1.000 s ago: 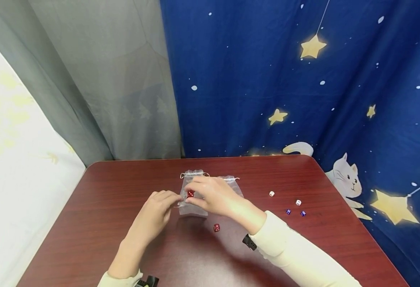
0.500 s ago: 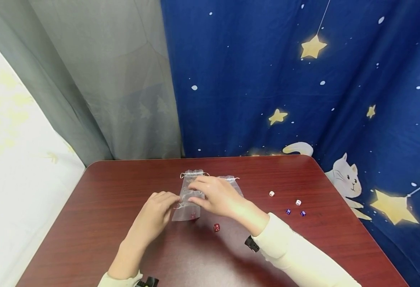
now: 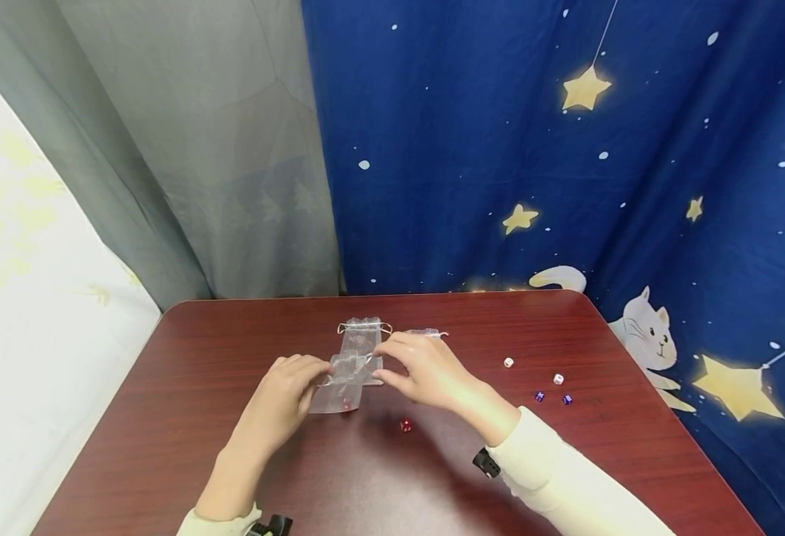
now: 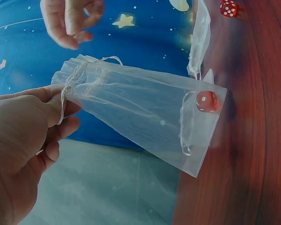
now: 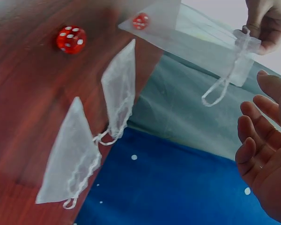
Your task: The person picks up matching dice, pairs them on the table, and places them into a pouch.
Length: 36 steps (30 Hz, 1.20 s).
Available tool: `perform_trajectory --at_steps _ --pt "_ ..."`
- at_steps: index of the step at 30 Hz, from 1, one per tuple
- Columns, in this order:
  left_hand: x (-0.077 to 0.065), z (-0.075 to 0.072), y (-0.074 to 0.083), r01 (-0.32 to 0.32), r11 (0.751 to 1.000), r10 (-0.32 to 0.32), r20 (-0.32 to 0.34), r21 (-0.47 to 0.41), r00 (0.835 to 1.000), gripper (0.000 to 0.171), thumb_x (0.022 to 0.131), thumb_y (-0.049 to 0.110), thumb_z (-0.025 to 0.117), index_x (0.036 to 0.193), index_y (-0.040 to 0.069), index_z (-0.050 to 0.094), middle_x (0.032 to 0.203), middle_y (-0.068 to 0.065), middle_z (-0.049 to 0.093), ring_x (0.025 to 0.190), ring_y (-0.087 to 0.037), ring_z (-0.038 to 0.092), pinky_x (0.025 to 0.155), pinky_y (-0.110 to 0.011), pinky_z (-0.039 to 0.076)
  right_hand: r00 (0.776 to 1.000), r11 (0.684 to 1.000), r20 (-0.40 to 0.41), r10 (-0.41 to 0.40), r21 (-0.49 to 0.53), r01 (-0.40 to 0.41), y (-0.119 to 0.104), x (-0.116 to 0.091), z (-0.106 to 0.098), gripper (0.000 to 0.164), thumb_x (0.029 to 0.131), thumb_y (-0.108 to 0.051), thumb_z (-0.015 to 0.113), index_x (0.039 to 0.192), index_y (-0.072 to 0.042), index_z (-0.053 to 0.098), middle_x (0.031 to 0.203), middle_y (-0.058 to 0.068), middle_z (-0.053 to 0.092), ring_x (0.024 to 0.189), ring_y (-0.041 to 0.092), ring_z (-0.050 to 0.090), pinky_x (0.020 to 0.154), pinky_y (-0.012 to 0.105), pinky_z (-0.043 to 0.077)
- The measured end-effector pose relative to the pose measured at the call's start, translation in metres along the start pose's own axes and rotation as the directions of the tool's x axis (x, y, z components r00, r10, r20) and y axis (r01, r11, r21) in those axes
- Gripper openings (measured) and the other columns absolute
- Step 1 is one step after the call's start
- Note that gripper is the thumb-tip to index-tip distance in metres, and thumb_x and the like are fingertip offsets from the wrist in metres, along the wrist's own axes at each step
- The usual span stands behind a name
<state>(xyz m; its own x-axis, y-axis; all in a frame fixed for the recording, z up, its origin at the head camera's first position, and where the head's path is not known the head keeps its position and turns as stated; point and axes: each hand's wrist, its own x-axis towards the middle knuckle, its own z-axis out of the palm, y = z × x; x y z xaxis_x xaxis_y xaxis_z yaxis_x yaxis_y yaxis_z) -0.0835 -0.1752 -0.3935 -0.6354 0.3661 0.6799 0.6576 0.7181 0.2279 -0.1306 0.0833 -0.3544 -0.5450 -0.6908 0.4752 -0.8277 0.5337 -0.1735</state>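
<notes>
My left hand (image 3: 287,387) pinches a sheer white drawstring bag (image 4: 140,108) by its gathered mouth. A red die (image 4: 207,101) lies inside it, down in a bottom corner. Just right of the bag's mouth, my right hand (image 3: 426,372) holds nothing; the right wrist view shows its fingers (image 5: 253,126) loosely bent and apart from the bag's drawstring loop (image 5: 216,96). Another red die (image 5: 71,39) rests on the table in front of the hands.
Two more sheer bags, one (image 5: 119,89) beyond the held bag and one (image 5: 70,161) partly behind my right hand, lie on the dark red table (image 3: 198,357). To the right are two white dice (image 3: 558,379) and two blue dice (image 3: 539,396).
A second ago my right hand held a red die above the bag; now the die is inside the bag. My right hand has drawn away rightward, and the bag has shifted left.
</notes>
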Motion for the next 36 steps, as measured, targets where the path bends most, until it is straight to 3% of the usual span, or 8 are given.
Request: perform_trajectory --at_steps 7,13,21,36 --pt "-0.001 -0.001 -0.001 -0.003 1.000 0.003 -0.011 -0.009 1.000 0.025 0.078 -0.009 0.076 0.096 0.008 0.074 0.091 0.005 0.072 0.083 -0.014 0.064 0.071 -0.032 0.045 1.000 1.000 0.014 0.026 -0.015 -0.026 0.008 -0.014 0.009 0.026 0.088 -0.030 0.079 0.110 -0.015 0.074 0.100 -0.003 0.073 0.086 0.012 0.068 0.076 0.034 0.057" --pt "-0.001 -0.001 -0.001 -0.004 1.000 0.004 -0.019 -0.009 1.000 0.026 0.077 -0.009 0.076 0.095 0.009 0.073 0.091 0.006 0.072 0.082 -0.013 0.064 0.071 -0.032 0.045 0.997 0.998 0.042 0.067 -0.021 -0.066 0.015 -0.025 0.013 0.026 0.089 -0.031 0.078 0.109 -0.015 0.074 0.097 -0.003 0.071 0.075 0.009 0.060 0.070 0.035 0.055" --pt "-0.002 0.001 -0.002 -0.008 1.000 0.008 -0.019 -0.009 1.000 0.026 0.078 -0.010 0.074 0.096 0.009 0.073 0.091 0.006 0.072 0.081 -0.013 0.064 0.070 -0.032 0.045 0.991 0.995 0.090 0.101 -0.007 -0.101 0.022 -0.037 0.023 0.027 0.090 -0.032 0.077 0.110 -0.014 0.073 0.101 0.000 0.072 0.081 0.011 0.065 0.073 0.037 0.056" --pt "-0.004 0.000 -0.001 0.009 1.000 -0.009 -0.011 -0.003 1.000 0.026 0.078 -0.010 0.075 0.095 0.009 0.073 0.091 0.006 0.072 0.083 -0.013 0.064 0.071 -0.031 0.044 0.976 0.991 0.174 0.131 -0.011 -0.131 0.023 -0.050 0.050 0.025 0.091 -0.033 0.076 0.107 -0.015 0.073 0.092 -0.004 0.069 0.075 0.009 0.060 0.067 0.034 0.053"
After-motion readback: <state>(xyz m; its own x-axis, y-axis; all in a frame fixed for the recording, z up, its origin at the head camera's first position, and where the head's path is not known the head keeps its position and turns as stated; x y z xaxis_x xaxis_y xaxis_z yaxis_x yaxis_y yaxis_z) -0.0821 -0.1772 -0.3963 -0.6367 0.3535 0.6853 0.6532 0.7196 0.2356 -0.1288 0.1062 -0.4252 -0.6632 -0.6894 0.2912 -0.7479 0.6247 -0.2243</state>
